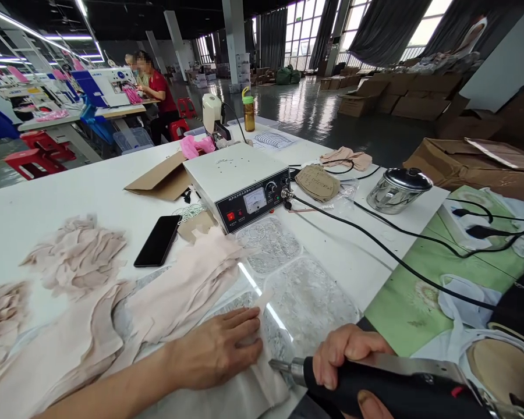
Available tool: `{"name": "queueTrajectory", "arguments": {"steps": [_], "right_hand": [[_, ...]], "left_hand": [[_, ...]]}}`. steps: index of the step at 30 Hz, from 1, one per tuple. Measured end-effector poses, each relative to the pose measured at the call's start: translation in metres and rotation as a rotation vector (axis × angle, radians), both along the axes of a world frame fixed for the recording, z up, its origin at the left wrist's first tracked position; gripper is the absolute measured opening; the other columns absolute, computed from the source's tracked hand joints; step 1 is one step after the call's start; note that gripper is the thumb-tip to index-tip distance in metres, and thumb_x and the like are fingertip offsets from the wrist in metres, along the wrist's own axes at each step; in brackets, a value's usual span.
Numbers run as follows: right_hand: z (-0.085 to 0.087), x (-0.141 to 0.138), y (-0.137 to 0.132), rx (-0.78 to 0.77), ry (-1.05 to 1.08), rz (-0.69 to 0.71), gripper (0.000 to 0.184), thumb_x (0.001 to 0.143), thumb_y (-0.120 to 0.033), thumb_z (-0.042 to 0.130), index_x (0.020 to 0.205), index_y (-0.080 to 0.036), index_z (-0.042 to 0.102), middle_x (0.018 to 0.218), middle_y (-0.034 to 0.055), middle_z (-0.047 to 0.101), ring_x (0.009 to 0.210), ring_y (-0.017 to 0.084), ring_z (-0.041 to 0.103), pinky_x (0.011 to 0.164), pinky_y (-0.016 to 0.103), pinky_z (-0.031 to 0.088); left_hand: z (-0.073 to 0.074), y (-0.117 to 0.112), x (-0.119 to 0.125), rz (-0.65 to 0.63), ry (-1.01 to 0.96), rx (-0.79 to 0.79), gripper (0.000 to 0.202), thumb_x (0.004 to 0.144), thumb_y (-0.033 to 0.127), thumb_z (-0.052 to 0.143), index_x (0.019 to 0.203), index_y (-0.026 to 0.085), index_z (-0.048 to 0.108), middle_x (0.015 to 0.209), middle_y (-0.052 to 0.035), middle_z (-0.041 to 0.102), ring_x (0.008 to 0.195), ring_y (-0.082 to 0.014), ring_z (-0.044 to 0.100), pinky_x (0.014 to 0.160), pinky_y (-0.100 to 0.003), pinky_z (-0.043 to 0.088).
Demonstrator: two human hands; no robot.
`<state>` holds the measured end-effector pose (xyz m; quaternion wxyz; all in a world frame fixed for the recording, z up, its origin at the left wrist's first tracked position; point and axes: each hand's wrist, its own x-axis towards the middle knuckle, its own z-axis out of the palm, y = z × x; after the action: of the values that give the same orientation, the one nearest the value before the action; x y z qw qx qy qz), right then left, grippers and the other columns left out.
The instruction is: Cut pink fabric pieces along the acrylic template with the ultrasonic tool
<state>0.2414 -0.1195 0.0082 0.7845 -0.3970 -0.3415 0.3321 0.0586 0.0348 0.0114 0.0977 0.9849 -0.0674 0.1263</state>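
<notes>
My left hand [220, 352] lies flat, fingers stretched out, pressing on thin pale-pink fabric [268, 381] spread over a clear patterned sheet [317, 291]. In my right hand [347, 361] is a black handheld ultrasonic cutter [402, 378], gripped around its body. Its narrow metal tip points left and is at the fabric's edge, just right of my left fingers; whether it touches cannot be told. More pale-pink fabric pieces [187, 279] are stacked beyond my left hand, and others [48, 349] lie to the left.
A control box [253, 201] with a dial stands mid-table, its black cable [375, 250] running right. Near it lie a phone [157, 241], cardboard [159, 177] and a lidded metal pot [397, 191]. Crumpled fabric scraps [78, 256] lie left. A person in red [157, 87] sits at a sewing machine.
</notes>
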Motion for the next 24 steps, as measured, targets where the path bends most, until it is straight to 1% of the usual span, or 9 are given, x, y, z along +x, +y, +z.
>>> {"name": "queueTrajectory", "arguments": {"steps": [4, 6, 7, 9, 11, 13, 16, 20, 24], "right_hand": [[-0.032, 0.018, 0.005, 0.215, -0.116, 0.250, 0.012, 0.088, -0.033, 0.056, 0.100, -0.030, 0.056, 0.078, -0.0007, 0.059, 0.044, 0.011, 0.055, 0.040, 0.028, 0.051], [-0.045, 0.023, 0.008, 0.216, -0.113, 0.255, 0.012, 0.085, -0.033, 0.060, 0.097, -0.030, 0.057, 0.075, -0.0018, 0.058, 0.040, 0.010, 0.053, 0.036, 0.027, 0.049], [-0.047, 0.023, 0.009, 0.201, -0.095, 0.224, 0.012, 0.084, -0.034, 0.062, 0.094, -0.029, 0.058, 0.074, -0.0021, 0.057, 0.039, 0.009, 0.051, 0.036, 0.026, 0.048], [-0.043, 0.019, 0.012, 0.197, -0.060, 0.137, 0.013, 0.083, -0.036, 0.063, 0.091, -0.027, 0.057, 0.072, -0.0023, 0.055, 0.040, 0.008, 0.048, 0.035, 0.025, 0.045], [-0.029, 0.011, 0.016, 0.195, -0.028, 0.011, 0.015, 0.084, -0.037, 0.061, 0.092, -0.026, 0.056, 0.072, -0.0017, 0.052, 0.044, 0.009, 0.048, 0.038, 0.025, 0.045], [-0.013, 0.004, 0.022, 0.145, -0.008, -0.098, 0.013, 0.084, -0.034, 0.059, 0.093, -0.025, 0.055, 0.075, -0.0005, 0.051, 0.052, 0.011, 0.051, 0.046, 0.029, 0.050], [0.000, 0.000, 0.035, 0.120, 0.004, -0.139, 0.012, 0.084, -0.031, 0.058, 0.093, -0.024, 0.054, 0.078, -0.0004, 0.050, 0.060, 0.012, 0.054, 0.054, 0.032, 0.052], [-0.003, 0.000, 0.049, 0.125, -0.019, -0.131, 0.012, 0.083, -0.030, 0.059, 0.092, -0.024, 0.054, 0.078, -0.0011, 0.049, 0.060, 0.012, 0.052, 0.055, 0.033, 0.052], [-0.008, -0.001, 0.053, 0.099, -0.054, -0.122, 0.012, 0.083, -0.028, 0.058, 0.092, -0.024, 0.053, 0.078, -0.0013, 0.049, 0.061, 0.012, 0.052, 0.055, 0.032, 0.051]], "left_hand": [[0.000, -0.001, -0.001, 0.013, 0.026, -0.006, 0.017, 0.098, 0.016, 0.043, 0.102, 0.010, 0.058, 0.103, -0.0145, 0.063, 0.112, -0.0240, 0.060, 0.108, -0.037, 0.044], [-0.001, -0.002, -0.001, 0.016, 0.028, -0.021, 0.016, 0.098, 0.016, 0.043, 0.100, 0.010, 0.058, 0.103, -0.0147, 0.063, 0.110, -0.0234, 0.061, 0.109, -0.037, 0.044], [-0.002, -0.002, -0.001, 0.016, 0.024, -0.027, 0.016, 0.098, 0.017, 0.043, 0.100, 0.010, 0.058, 0.102, -0.0148, 0.062, 0.109, -0.0233, 0.061, 0.109, -0.038, 0.044], [-0.004, -0.002, -0.001, 0.014, 0.015, -0.028, 0.016, 0.098, 0.016, 0.043, 0.099, 0.011, 0.058, 0.102, -0.0150, 0.062, 0.109, -0.0233, 0.061, 0.109, -0.039, 0.043], [-0.005, -0.003, -0.001, 0.015, 0.005, -0.014, 0.014, 0.097, 0.014, 0.044, 0.099, 0.011, 0.058, 0.102, -0.0147, 0.062, 0.110, -0.0236, 0.060, 0.109, -0.040, 0.043], [-0.007, -0.003, -0.002, 0.023, -0.004, 0.000, 0.012, 0.095, 0.012, 0.046, 0.099, 0.011, 0.058, 0.103, -0.0141, 0.062, 0.112, -0.0243, 0.059, 0.109, -0.039, 0.043], [-0.007, -0.003, -0.004, 0.033, -0.004, 0.008, 0.012, 0.096, 0.013, 0.047, 0.098, 0.012, 0.058, 0.101, -0.0131, 0.062, 0.116, -0.0257, 0.057, 0.110, -0.038, 0.041], [-0.008, -0.003, -0.006, 0.031, 0.008, 0.044, 0.013, 0.096, 0.016, 0.047, 0.098, 0.012, 0.059, 0.099, -0.0129, 0.062, 0.116, -0.0259, 0.057, 0.111, -0.037, 0.040], [-0.012, -0.004, -0.007, 0.035, -0.027, 0.082, 0.012, 0.095, 0.016, 0.048, 0.095, 0.013, 0.059, 0.100, -0.0136, 0.063, 0.111, -0.0244, 0.060, 0.111, -0.036, 0.040]]}}
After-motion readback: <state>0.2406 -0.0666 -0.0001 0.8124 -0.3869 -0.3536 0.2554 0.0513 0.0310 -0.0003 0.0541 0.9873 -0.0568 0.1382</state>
